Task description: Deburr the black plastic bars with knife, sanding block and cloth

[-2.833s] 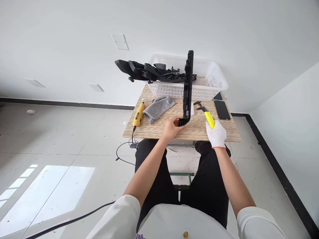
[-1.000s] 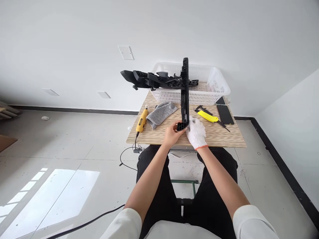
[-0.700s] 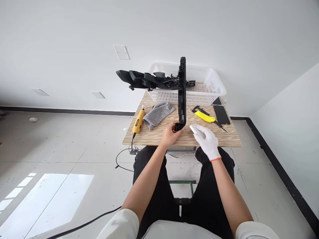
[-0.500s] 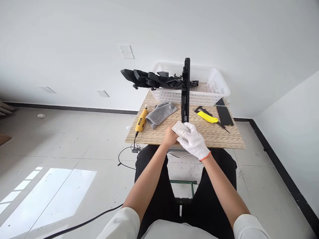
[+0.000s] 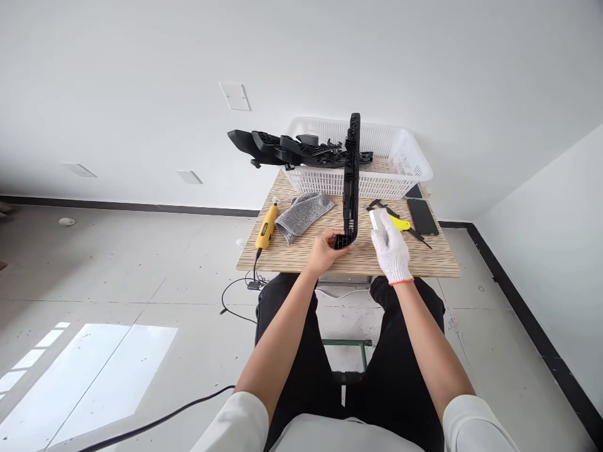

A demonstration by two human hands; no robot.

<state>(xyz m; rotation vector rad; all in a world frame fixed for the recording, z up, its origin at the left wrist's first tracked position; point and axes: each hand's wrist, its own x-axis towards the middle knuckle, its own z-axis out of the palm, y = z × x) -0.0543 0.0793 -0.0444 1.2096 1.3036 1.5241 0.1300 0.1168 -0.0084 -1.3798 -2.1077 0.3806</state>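
A long black plastic trim part [image 5: 351,182] stretches from the table's front edge up over the basket. My bare left hand [image 5: 325,252] grips its near, bent end between thumb and fingers. To the right, my gloved right hand [image 5: 392,251] holds a flat white block [image 5: 377,218] pinched between thumb and fingers, apart from the trim part. Just beyond that hand lies a yellow utility knife [image 5: 400,223], partly hidden by it. A black caliper [image 5: 417,235] lies under the knife.
A white plastic basket [image 5: 396,185] with black plastic parts [image 5: 282,149] stands at the back, some overhanging left. A yellow rotary tool [image 5: 267,226], a grey cloth [image 5: 304,216] and a black phone [image 5: 423,216] lie on the wooden table [image 5: 292,260].
My right hand has moved right with the white block, away from the trim part. The near bent end and my left hand's grip on it now show. The view has shifted slightly.
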